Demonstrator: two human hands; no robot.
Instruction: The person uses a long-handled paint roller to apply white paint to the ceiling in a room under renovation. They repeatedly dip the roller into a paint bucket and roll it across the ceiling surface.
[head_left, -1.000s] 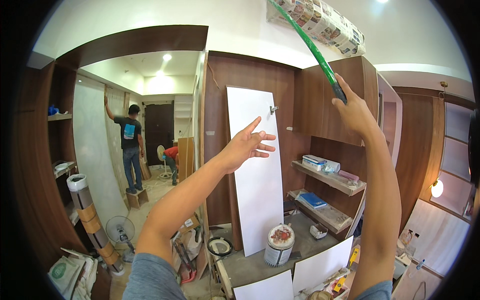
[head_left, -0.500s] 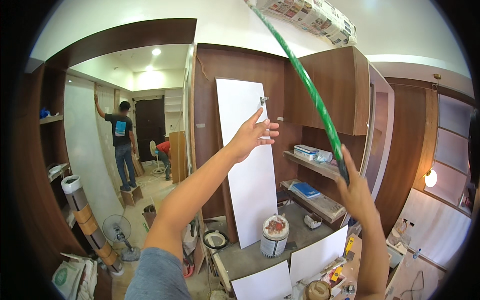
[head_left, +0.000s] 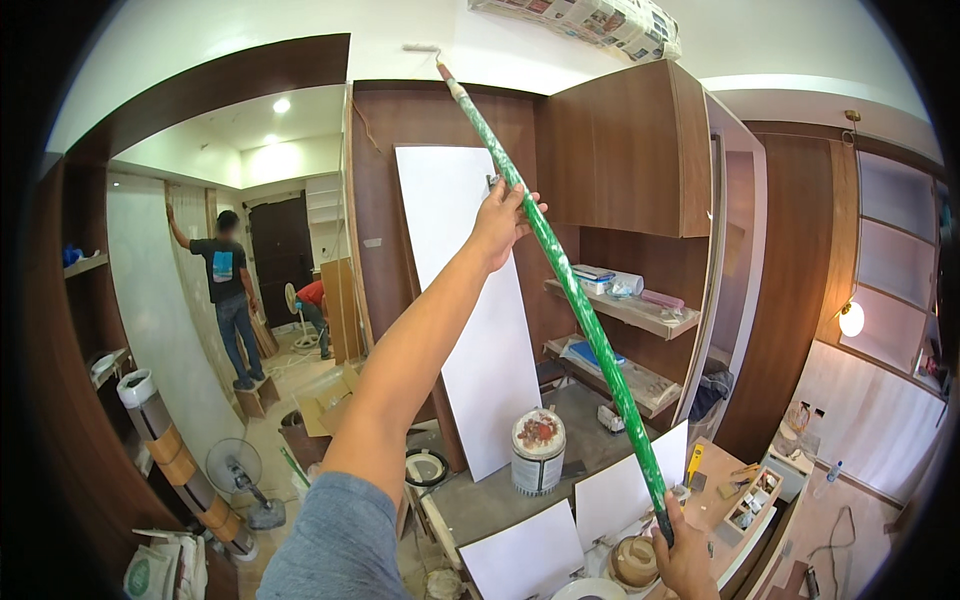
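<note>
My left hand [head_left: 508, 220] is closed around the middle of a paint-flecked green roller pole [head_left: 590, 325], which slants up to the left. My right hand [head_left: 678, 548] grips its dark lower end near the bottom of the view. A white roller head [head_left: 420, 47] at the top is against or near the white wall [head_left: 400, 70]. Behind the pole, a tall white panel [head_left: 460, 390] leans upright in a wooden recess, beside a brown upper cabinet [head_left: 610, 150]. A paint can [head_left: 538, 465] stands on the grey counter [head_left: 590, 445].
Two people [head_left: 225, 280], [head_left: 312, 300] work in the left room. A fan [head_left: 235, 470] and a tall roll [head_left: 160, 430] stand lower left. Cluttered shelves [head_left: 670, 320], loose white boards [head_left: 520, 545] and a cluttered work surface [head_left: 720, 475] are around me; newspaper covers a wall-mounted object [head_left: 580, 22].
My left hand has closed on the pole from an open reach. My right hand has moved down, bringing the pole lower and further left, so its roller head now shows.
</note>
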